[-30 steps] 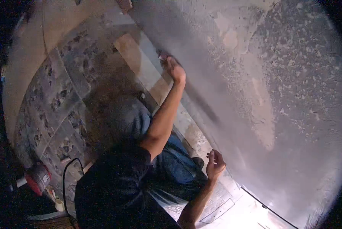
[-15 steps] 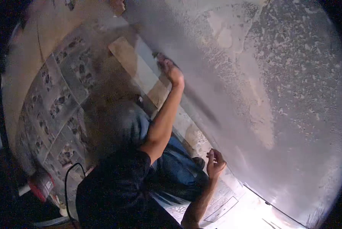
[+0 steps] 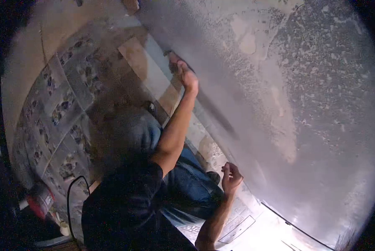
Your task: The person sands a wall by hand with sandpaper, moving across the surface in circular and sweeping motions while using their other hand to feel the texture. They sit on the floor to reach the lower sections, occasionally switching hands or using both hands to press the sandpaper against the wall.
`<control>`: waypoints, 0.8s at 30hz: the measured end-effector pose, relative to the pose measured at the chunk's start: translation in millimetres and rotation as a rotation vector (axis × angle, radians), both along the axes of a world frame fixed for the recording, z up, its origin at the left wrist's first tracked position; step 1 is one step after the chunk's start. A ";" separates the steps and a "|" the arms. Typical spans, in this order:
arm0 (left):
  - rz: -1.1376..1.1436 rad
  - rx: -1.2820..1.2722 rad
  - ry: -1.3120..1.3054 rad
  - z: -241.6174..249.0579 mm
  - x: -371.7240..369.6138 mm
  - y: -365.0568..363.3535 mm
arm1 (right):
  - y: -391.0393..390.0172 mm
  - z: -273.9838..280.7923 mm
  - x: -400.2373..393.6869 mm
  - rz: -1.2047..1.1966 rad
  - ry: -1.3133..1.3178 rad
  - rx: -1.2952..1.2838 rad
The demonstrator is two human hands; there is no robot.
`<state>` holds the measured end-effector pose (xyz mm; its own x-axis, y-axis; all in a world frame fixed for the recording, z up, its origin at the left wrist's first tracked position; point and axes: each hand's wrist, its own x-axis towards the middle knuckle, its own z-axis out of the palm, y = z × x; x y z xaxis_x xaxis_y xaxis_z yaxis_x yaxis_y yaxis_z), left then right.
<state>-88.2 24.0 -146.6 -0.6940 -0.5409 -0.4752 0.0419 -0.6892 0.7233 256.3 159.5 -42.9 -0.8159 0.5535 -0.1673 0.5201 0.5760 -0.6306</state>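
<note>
My left hand [image 3: 184, 75] reaches out at the end of a stretched arm, close against the foot of the grey plastered wall [image 3: 254, 104]. Its fingers are closed round a flat, dark-edged hand tool [image 3: 170, 56], mostly hidden by the hand; I cannot tell its exact kind. Lower down, my right hand [image 3: 232, 177] is beside the wall's bottom edge with loosely bent fingers, thumb apart, and nothing visible in it. Between the two hands runs a pale strip of floor [image 3: 198, 134] along the wall, next to my bent legs in blue jeans [image 3: 191, 180].
Patterned tiles [image 3: 66, 108] cover the floor at left, brown with dust near the middle. A red bucket-like container [image 3: 41, 201] and a black cable [image 3: 69, 198] are at lower left. Rough, patchy plaster [image 3: 321, 62] marks the upper right wall. Bright light falls on the floor [image 3: 271, 230] at the bottom.
The whole view has shifted slightly left. My left hand, blurred before, shows more sharply, with the tool's tip a little higher along the wall. My right hand keeps nearly the same pose.
</note>
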 end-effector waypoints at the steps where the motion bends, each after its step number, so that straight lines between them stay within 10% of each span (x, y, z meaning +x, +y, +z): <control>1: -0.056 -0.293 0.078 -14.4 2.0 13.1 | 1.6 -5.3 3.2 0.002 -0.021 0.004; 7: 0.012 -1.160 0.489 101.9 48.3 20.1 | -0.3 -5.7 -0.4 0.003 -0.050 0.037; 11: -0.021 -1.162 0.291 -2.4 22.5 20.3 | -1.8 -3.7 1.3 -0.025 0.032 0.025; 14: 0.112 -0.533 0.105 -59.0 -12.2 17.9 | 3.4 -14.3 0.3 -0.010 0.074 -0.007; 17: 0.046 -0.424 -0.134 -8.1 -4.1 12.7 | 12.4 -22.0 9.5 0.016 0.034 -0.024; 21: -0.364 -0.561 0.255 106.1 40.5 10.3 | 15.1 -24.7 11.3 0.034 0.018 0.006; 24: -0.231 -1.088 0.925 171.2 47.8 1.9 | 11.0 -20.3 7.5 0.008 0.028 0.030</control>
<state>-40.5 25.9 24.6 -0.6391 -0.1702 0.7501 0.7424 0.1186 0.6594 263.8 170.5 -63.1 -0.8243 0.5515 -0.1278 0.4979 0.5990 -0.6271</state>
